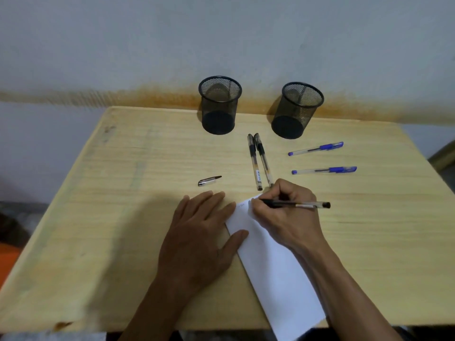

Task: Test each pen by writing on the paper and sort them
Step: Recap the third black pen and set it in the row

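**Pen tip on the paper**

Your right hand [283,212] pinches a black pen [299,205], tip on the paper [273,271] near the worktop's [123,217] front edge. Your left hand [199,239] lies spread, pressing the paper's left edge.

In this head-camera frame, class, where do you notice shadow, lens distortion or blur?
Head view: the left hand casts a soft shadow leftward across the table; the wide lens bows the table's edges and tilts both mesh cups; the frame's corners look soft; writing on the paper is too blurred to read.
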Motion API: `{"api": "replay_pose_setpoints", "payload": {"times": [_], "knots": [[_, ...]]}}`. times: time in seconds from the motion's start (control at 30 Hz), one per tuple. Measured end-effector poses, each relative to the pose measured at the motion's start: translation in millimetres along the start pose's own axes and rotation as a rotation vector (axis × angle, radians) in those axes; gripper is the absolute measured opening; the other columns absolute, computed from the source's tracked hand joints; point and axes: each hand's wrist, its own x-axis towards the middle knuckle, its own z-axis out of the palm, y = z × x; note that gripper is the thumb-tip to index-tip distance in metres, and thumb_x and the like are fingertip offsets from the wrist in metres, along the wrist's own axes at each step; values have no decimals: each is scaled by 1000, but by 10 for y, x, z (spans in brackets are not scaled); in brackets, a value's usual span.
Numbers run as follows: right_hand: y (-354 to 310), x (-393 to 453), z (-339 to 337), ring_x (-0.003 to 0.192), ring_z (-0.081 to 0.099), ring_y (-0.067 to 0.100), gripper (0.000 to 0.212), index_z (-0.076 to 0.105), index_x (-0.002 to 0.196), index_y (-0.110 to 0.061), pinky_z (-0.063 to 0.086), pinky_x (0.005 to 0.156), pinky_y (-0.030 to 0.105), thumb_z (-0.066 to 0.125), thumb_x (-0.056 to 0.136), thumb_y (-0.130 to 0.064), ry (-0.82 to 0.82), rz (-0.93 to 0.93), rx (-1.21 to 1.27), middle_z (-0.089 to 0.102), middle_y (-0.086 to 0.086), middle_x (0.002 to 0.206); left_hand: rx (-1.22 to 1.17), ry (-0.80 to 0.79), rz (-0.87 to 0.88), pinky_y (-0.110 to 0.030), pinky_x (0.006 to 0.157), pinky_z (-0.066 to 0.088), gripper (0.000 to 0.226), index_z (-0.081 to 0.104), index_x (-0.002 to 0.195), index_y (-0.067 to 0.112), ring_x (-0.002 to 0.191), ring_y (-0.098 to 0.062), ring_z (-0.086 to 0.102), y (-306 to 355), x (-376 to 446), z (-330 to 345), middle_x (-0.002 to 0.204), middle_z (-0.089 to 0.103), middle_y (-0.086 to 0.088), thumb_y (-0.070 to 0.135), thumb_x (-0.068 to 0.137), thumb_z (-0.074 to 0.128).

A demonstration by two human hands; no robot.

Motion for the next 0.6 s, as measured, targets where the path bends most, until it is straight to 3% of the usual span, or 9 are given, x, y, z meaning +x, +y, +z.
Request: {"api": "replay_pose_setpoints", "payload": {"times": [0.13, 0.3, 0.53, 0.6], "knots": [[33, 34, -3, 62, 67, 24, 14, 68, 66, -8, 56, 57, 46, 80, 73, -8, -12, -17, -26, 71, 3, 62, -4, 5, 0, -52, 114, 34, 58, 62, 132, 27, 135, -20, 47, 7, 2, -9, 142, 57, 1, 63, 90, 46], [32, 48, 14, 59, 62, 30, 19, 64, 61, -5, 51, 51, 42, 81, 69, -6, -15, -44, -59, 67, 9, 59, -21, 19, -12, -50, 115, 32, 57, 64, 130, 27, 136, -19, 46, 22, -5, -18, 142, 58, 2, 62, 88, 49], [24, 46, -2, 50, 51, 12, 22, 61, 58, -6, 40, 46, 25, 80, 69, -3, -19, -61, -76, 60, 6, 54, -26, 27, -18, -51, 113, 33, 56, 66, 128, 26, 135, -20, 46, 28, -5, -16, 141, 58, 2, 61, 88, 51], [29, 52, -10, 55, 58, 19, 20, 62, 60, -5, 47, 49, 33, 79, 71, -4, -19, -49, -41, 64, 8, 58, -29, 28, -20, -51, 114, 33, 56, 65, 128, 26, 136, -19, 46, 33, -9, -19, 141, 58, 2, 61, 88, 50]]}}
